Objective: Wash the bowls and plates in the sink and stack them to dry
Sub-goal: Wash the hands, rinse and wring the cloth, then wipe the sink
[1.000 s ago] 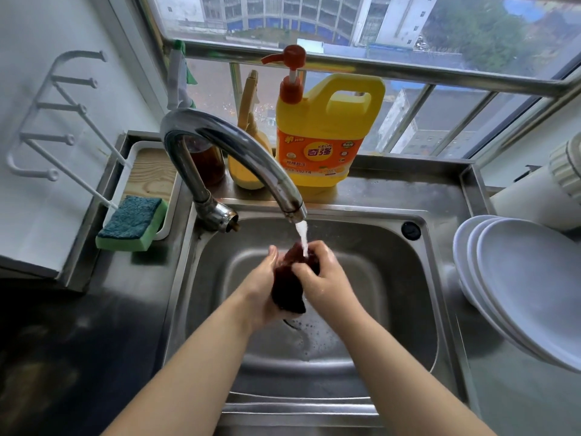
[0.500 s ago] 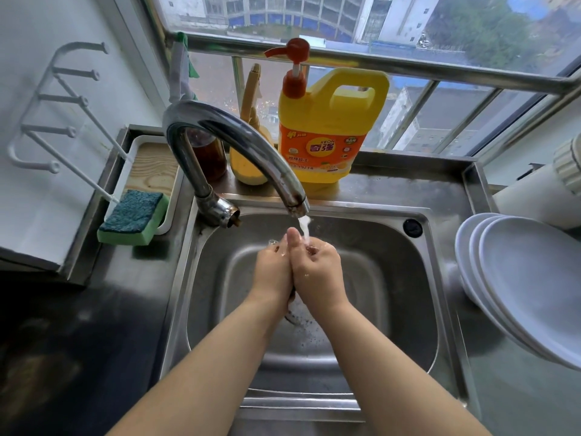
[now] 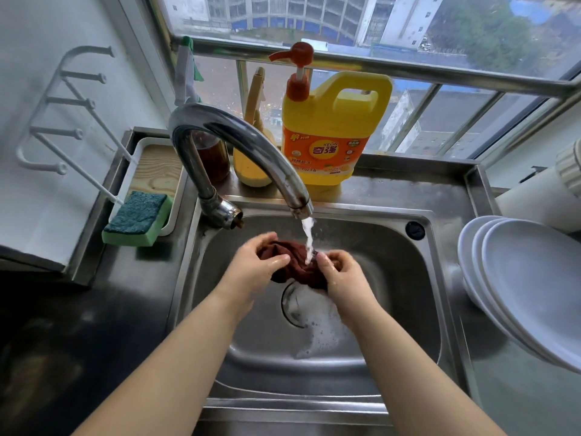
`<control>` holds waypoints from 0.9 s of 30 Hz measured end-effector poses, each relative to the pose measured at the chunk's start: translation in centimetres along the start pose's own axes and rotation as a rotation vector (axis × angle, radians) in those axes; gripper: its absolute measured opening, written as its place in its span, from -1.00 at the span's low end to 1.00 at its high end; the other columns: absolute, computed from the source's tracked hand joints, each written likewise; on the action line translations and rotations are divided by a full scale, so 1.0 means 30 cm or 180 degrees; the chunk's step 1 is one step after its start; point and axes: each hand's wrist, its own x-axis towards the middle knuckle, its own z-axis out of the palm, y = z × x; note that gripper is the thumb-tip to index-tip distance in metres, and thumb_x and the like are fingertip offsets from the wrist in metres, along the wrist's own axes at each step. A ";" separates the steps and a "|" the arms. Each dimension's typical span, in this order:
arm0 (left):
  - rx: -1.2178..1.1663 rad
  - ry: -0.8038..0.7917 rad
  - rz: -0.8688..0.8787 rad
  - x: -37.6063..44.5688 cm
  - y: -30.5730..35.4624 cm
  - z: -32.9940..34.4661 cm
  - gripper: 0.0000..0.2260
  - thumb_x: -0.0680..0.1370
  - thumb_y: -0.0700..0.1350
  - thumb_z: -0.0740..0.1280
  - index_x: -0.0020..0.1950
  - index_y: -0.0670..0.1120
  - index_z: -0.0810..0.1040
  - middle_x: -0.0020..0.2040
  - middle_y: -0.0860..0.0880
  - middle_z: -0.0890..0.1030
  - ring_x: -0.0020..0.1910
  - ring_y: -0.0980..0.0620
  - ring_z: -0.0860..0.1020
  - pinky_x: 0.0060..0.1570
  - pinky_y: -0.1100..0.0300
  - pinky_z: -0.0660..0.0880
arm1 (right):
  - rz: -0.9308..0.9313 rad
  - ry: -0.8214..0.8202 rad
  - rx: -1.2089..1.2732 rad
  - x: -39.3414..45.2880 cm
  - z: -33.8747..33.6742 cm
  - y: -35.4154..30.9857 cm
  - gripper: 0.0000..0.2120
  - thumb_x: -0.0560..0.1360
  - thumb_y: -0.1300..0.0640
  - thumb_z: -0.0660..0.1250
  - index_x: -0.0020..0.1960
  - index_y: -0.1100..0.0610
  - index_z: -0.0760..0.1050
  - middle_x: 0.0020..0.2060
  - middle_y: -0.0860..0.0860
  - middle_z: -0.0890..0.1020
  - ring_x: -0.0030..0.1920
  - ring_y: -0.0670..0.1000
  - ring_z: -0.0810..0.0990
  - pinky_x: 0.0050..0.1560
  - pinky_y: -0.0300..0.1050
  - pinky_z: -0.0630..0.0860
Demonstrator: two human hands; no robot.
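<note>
A dark red cloth (image 3: 294,269) is stretched between my two hands over the steel sink (image 3: 408,309). My left hand (image 3: 254,262) grips its left end and my right hand (image 3: 341,275) pinches its right end. Water runs from the curved tap (image 3: 239,143) onto the cloth between them. Foam lies around the drain (image 3: 294,305) below. Three white plates (image 3: 528,287) lean stacked on the counter to the right of the sink. No dishes show inside the basin.
A yellow pump bottle of dish soap (image 3: 330,133) stands behind the sink, beside a brown bottle (image 3: 213,155) and a yellow brush (image 3: 254,152). A green sponge (image 3: 138,218) rests on a white tray at the left. A white wall rack (image 3: 59,121) juts out.
My hands were pressed together under the tap with the cloth squeezed between them; they have moved apart and spread the cloth out under the stream.
</note>
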 end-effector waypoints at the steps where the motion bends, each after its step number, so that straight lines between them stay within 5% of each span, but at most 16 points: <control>1: -0.0114 -0.0124 -0.0160 -0.006 -0.006 0.017 -0.77 0.58 -0.21 0.30 0.23 -0.07 0.51 0.17 -0.14 0.60 0.02 0.03 0.58 -0.04 0.18 0.51 | -0.0419 0.0253 -0.0560 -0.006 0.004 -0.010 -0.89 0.58 0.07 0.27 -0.01 0.11 0.50 -0.13 0.01 0.62 -0.10 -0.05 0.60 -0.02 -0.04 0.58; 4: -0.0743 -0.0397 -0.0717 -0.038 -0.003 0.083 -0.68 0.66 0.07 0.07 0.09 -0.04 0.57 0.02 -0.12 0.65 -0.02 -0.04 0.59 0.00 0.03 0.52 | -0.1332 0.0281 -0.0935 -0.067 0.060 -0.044 -0.87 0.59 0.05 0.25 -0.11 0.05 0.48 -0.20 -0.05 0.57 -0.16 -0.10 0.54 -0.09 -0.16 0.49; 7: -0.0934 -0.0543 -0.0784 -0.055 0.009 0.121 -0.53 0.64 0.16 0.02 -0.15 -0.10 0.57 -0.24 -0.06 0.65 -0.18 0.01 0.61 -0.16 0.16 0.53 | -0.1793 0.0357 -0.0617 -0.123 0.112 -0.042 -0.66 0.52 -0.13 0.26 -0.28 0.09 0.42 -0.33 -0.06 0.52 -0.30 -0.11 0.47 -0.22 -0.21 0.44; 9: -0.1096 -0.0603 -0.0710 -0.072 0.019 0.145 -0.53 0.63 0.14 0.02 -0.25 -0.13 0.48 -0.36 -0.04 0.54 -0.33 0.07 0.53 -0.32 0.29 0.50 | -0.1695 0.0445 -0.0259 -0.133 0.128 -0.054 -0.48 0.45 -0.24 0.26 -0.35 0.22 0.34 -0.44 -0.01 0.41 -0.38 -0.06 0.37 -0.31 -0.06 0.42; 11: -0.1298 -0.0500 -0.0605 -0.082 0.032 0.160 -0.58 0.64 0.08 0.03 -0.28 -0.13 0.40 -0.41 -0.04 0.43 -0.39 0.07 0.44 -0.42 0.34 0.44 | -0.1617 0.0495 -0.0051 -0.132 0.137 -0.071 -0.40 0.40 -0.26 0.29 -0.38 0.27 0.27 -0.50 -0.03 0.32 -0.43 -0.10 0.29 -0.36 -0.13 0.35; 17: -0.0592 0.0169 -0.0034 -0.074 0.039 0.146 -0.69 0.62 -0.09 0.20 -0.30 -0.13 0.51 -0.39 -0.03 0.54 -0.36 0.02 0.51 -0.37 0.19 0.45 | -0.1478 0.0302 0.0157 -0.097 0.138 -0.092 -0.56 0.50 -0.10 0.28 -0.43 0.17 0.41 -0.54 -0.10 0.44 -0.44 -0.11 0.42 -0.35 -0.23 0.39; 19: -0.0101 0.0370 0.0128 -0.055 0.038 0.137 -0.72 0.62 -0.07 0.21 -0.21 -0.13 0.59 -0.28 -0.08 0.63 -0.23 -0.04 0.60 -0.23 0.08 0.53 | -0.1253 0.0167 0.0399 -0.081 0.134 -0.087 -0.65 0.56 -0.02 0.23 -0.37 0.03 0.53 -0.46 -0.08 0.57 -0.35 -0.05 0.57 -0.32 -0.15 0.50; 22: 0.0571 0.0522 0.0273 -0.049 0.041 0.136 -0.73 0.62 -0.09 0.19 -0.16 -0.15 0.60 -0.22 -0.13 0.64 -0.18 -0.08 0.62 -0.24 0.07 0.55 | -0.0375 0.0004 0.0966 -0.053 0.134 -0.091 -0.65 0.64 0.06 0.16 -0.25 0.13 0.54 -0.47 -0.02 0.58 -0.43 -0.04 0.56 -0.49 -0.26 0.42; 25: 0.0926 0.0488 0.0534 -0.047 0.042 0.128 -0.76 0.62 -0.12 0.16 -0.20 -0.13 0.51 -0.25 -0.02 0.57 -0.21 0.03 0.53 -0.27 0.22 0.41 | 0.0440 -0.0149 0.0703 -0.005 0.120 -0.068 -0.58 0.63 -0.13 0.10 -0.12 0.12 0.57 -0.28 0.09 0.66 -0.35 -0.02 0.62 -0.39 -0.20 0.52; 27: 0.0521 0.0417 0.0329 -0.024 0.041 0.101 -0.85 0.64 -0.11 0.15 -0.02 -0.11 0.47 -0.15 0.01 0.53 -0.11 0.05 0.50 -0.13 0.20 0.39 | 0.0745 -0.0236 0.0338 0.008 0.090 -0.035 -0.48 0.57 -0.30 0.05 -0.09 0.09 0.58 -0.17 0.15 0.68 -0.23 0.07 0.64 -0.20 -0.08 0.56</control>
